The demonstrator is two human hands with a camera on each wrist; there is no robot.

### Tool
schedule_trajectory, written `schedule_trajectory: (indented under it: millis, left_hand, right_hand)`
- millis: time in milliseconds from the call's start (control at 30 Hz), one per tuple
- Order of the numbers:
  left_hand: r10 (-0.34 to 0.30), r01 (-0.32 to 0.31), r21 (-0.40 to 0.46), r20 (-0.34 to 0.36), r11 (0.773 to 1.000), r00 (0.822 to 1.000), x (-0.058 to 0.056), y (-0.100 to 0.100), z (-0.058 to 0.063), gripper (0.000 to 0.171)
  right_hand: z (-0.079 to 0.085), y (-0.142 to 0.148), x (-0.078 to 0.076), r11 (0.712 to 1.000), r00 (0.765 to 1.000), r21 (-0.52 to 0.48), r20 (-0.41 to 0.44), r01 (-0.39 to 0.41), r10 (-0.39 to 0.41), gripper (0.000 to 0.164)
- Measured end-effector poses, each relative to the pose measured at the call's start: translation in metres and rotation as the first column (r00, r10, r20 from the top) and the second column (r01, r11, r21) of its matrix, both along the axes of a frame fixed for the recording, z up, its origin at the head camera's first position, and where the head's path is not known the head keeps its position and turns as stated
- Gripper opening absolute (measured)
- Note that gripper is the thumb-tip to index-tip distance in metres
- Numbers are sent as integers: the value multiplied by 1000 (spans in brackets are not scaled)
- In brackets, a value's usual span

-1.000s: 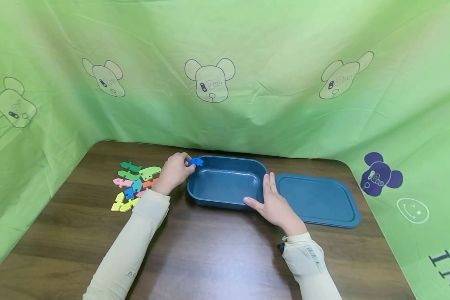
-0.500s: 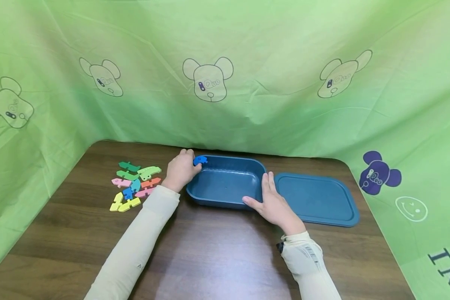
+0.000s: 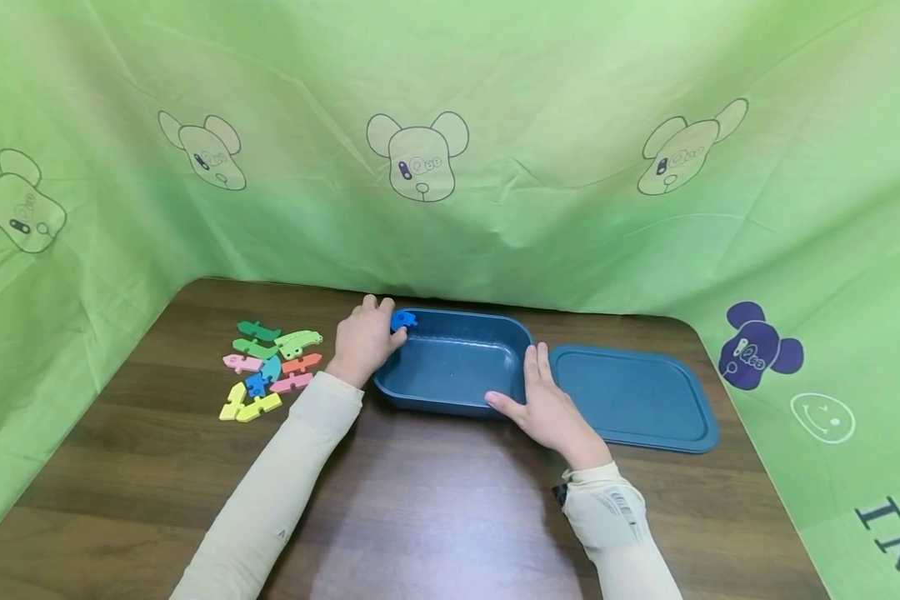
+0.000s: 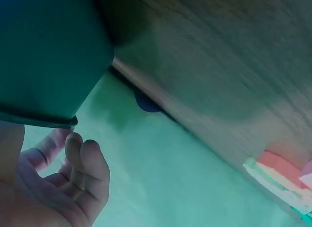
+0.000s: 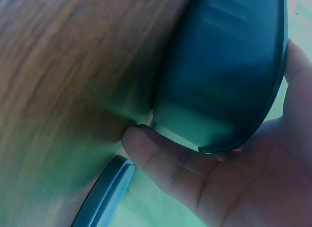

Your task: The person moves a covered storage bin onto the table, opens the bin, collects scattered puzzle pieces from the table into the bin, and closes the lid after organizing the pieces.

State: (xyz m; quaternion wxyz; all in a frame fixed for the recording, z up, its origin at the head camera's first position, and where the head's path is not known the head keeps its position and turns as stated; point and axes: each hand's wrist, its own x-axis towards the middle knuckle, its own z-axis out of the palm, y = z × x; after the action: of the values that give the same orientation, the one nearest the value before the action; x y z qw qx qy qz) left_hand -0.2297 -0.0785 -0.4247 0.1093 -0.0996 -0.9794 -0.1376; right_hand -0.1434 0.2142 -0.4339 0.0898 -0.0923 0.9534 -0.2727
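Observation:
A dark blue rectangular tub (image 3: 495, 329) sits on the brown table. My left hand (image 3: 366, 337) is at the tub's far left corner and pinches a small blue puzzle piece (image 3: 402, 320) just over the rim. In the left wrist view, the curled fingers (image 4: 80, 163) lie beside the tub's outer wall (image 4: 48, 56). My right hand (image 3: 546, 408) lies against the tub's near right corner, thumb along the front wall and fingers straight up the right side. The right wrist view shows the thumb (image 5: 161, 161) pressed under the tub's rim (image 5: 273, 100).
Several coloured puzzle pieces (image 3: 270, 367) lie in a loose cluster left of the tub. The tub's flat blue lid (image 3: 630, 396) rests on the table to its right, its edge (image 5: 105, 193) beside my right hand. A green cloth (image 3: 450, 150) backs the table.
My left hand has carried the blue piece to the right, from beside the tub to just over its far left corner. My right hand has stayed on the tub.

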Motion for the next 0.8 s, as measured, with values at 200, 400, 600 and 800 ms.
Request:
schedule_trajectory:
  millis: [200,400,600,800]
  left_hand:
    - [-14,12,-29,-48,1000,999,0,0,-1,41]
    - [-1,1,-9,-14,1000,1000,0,-2,-2,41]
    - [-21,10,95,113,995,993,1,-11,3,36]
    - [-98,64,190,175,980,980,7,-32,5,31]
  right_hand:
    - [0,0,0,1000,1000,3,-13,-4,4,114]
    - [1,-1,-1,1000,1000,6,-10,-7,7,115]
    - [0,-1,-1,1000,1000,1,5,-2,2,116]
    - [0,0,0,1000,1000,-4,13,0,0,114]
